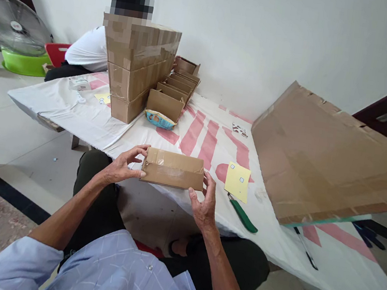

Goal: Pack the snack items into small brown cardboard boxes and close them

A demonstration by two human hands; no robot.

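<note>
A small brown cardboard box (175,162), with clear tape along its top, is at the near edge of the cloth-covered table. My left hand (124,166) grips its left end, thumb at the lower corner and fingers at the upper one. At the other end, my right hand (204,200) holds the box between thumb and fingers. Right of the box lies a yellow sheet (237,181) with pale stickers on it. Just below the sheet is a green-handled tool (243,215); its metal end is partly under the paper.
Taped cartons (135,72) stand stacked at the back left, beside a row of open boxes (172,95) and a blue packet (160,119). A large cardboard carton (337,163) leans at the right. Behind the stack sits another person in a white sleeve (89,50). A fan (16,26) stands far left.
</note>
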